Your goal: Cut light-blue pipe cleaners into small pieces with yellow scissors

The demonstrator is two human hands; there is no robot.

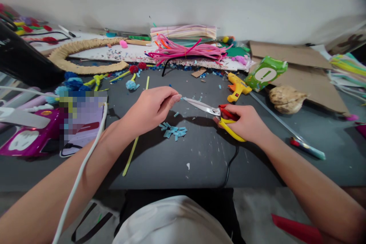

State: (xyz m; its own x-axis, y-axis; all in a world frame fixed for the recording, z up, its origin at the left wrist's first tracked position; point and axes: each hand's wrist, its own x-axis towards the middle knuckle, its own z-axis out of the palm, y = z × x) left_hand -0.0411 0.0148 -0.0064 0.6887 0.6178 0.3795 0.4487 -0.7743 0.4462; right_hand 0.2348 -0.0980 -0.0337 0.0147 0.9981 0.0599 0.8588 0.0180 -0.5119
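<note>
One pair of red-and-yellow scissors (201,106) points left above the surface (171,171), tips at a small blue strip (182,98). Your right hand (246,122) has its grip wrapped round the handles; your left hand (154,106) has its grip pinching the strip between thumb and fingers. Blue clippings (173,132) lie loosely piled nearer you. Further out: yellow-green stick (131,155) under your left wrist; yellow glue gun (237,87) beyond your right hand.

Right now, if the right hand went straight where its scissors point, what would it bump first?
Probably the tiny blue bit in the left hand; the scissors in the right hand aim there, but depth is unclear.
</note>
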